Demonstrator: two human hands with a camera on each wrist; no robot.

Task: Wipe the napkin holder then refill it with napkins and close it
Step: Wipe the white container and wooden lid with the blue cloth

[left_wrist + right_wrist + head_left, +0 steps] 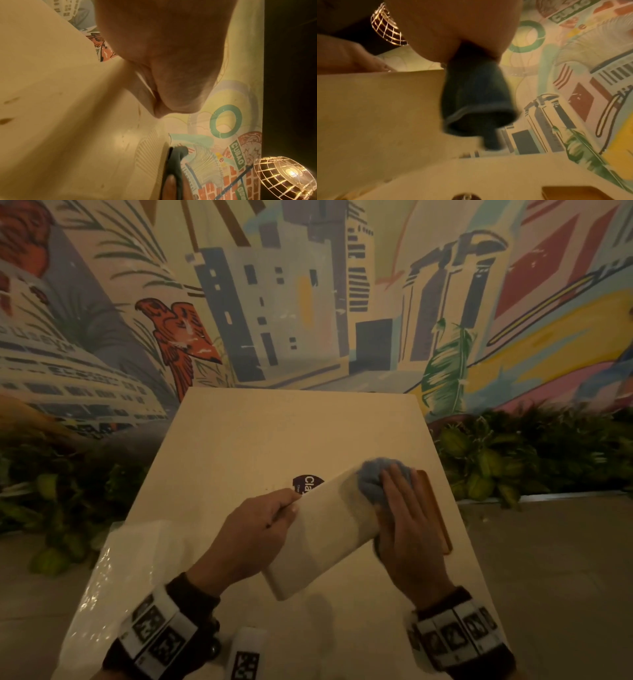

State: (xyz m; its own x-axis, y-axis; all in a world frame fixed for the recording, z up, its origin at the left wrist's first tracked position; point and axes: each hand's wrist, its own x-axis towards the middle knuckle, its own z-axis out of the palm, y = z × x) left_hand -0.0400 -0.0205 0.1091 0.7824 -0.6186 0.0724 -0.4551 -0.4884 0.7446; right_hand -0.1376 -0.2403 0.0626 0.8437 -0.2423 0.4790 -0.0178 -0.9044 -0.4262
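The white box-shaped napkin holder (325, 529) lies tilted on the white table (274, 433). My left hand (267, 518) grips its upper left edge with curled fingers; the left wrist view shows the palm (163, 54) against the holder's wall (60, 108). My right hand (404, 518) lies with straight fingers on a bunched blue cloth (373, 474), pressing it on the holder's right end. In the right wrist view the cloth (474, 101) hangs below the palm (453, 27) beside the holder (376, 108). A plastic-wrapped pack of white napkins (113, 570) lies at the table's near left.
A brown wooden panel (435, 508) lies on the table just right of my right hand. A round dark sticker (305, 482) sits behind the holder. A white tagged object (246, 655) stands at the near edge. Green plants (513, 460) flank the table below a painted wall.
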